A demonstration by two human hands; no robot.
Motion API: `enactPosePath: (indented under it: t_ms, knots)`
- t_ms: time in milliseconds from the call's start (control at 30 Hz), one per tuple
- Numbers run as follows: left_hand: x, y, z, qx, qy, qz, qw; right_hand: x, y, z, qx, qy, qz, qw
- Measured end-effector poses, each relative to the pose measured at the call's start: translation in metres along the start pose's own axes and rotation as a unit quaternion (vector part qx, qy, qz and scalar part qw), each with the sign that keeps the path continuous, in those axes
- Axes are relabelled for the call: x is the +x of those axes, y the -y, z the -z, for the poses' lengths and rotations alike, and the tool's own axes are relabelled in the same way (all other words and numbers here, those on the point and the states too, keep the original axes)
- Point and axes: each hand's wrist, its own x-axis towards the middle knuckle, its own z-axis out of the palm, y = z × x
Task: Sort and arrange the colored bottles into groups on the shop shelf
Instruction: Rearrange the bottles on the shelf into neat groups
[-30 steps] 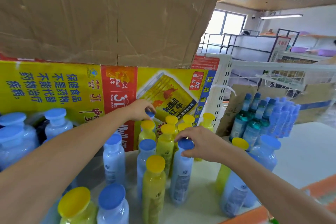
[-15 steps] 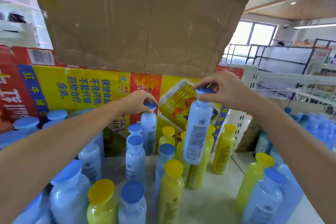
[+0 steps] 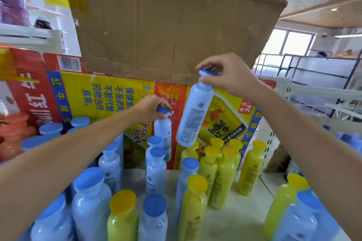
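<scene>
1. Now, nearest us along the bottom of the frame, mixed bottles [image 3: 122,217] in blue and yellow crowd the shelf [image 3: 235,219]; sorting looks far from done.
2. At centre, our right hand [image 3: 231,76] pinches the cap of a blue bottle [image 3: 194,115] that stood among the yellow bottles [image 3: 225,164] a second ago; it now hangs tilted above them, free to join the blues.
3. Left of it, our left hand [image 3: 150,107] still grips the cap of a second blue bottle [image 3: 163,129].
4. Behind rises the cardboard box [image 3: 166,35].
</scene>
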Motion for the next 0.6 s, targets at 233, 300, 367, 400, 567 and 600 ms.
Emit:
enactPosePath:
  t_ms: [233, 300, 367, 400, 567, 600]
  knots:
    - [-0.006, 0.008, 0.004, -0.031, -0.051, 0.035, 0.998, 0.004, -0.002, -0.050, -0.002, 0.047, -0.010, 0.999]
    - [-0.009, 0.007, 0.001, -0.027, -0.048, 0.030, 0.998, 0.004, -0.003, -0.063, -0.008, 0.068, -0.015, 0.998]
    - [-0.012, 0.008, -0.005, -0.023, -0.037, 0.029, 0.999, 0.003, -0.005, -0.075, -0.021, 0.083, -0.017, 0.996]
    - [-0.013, 0.010, -0.009, -0.022, -0.028, 0.032, 0.999, 0.002, -0.006, -0.082, -0.023, 0.092, -0.018, 0.995]
    - [-0.015, 0.020, -0.023, 0.008, 0.029, 0.059, 0.998, -0.009, -0.018, -0.115, -0.008, 0.145, -0.047, 0.988]
    - [-0.016, 0.022, -0.026, 0.012, 0.043, 0.062, 0.997, -0.012, -0.021, -0.121, -0.010, 0.155, -0.052, 0.986]
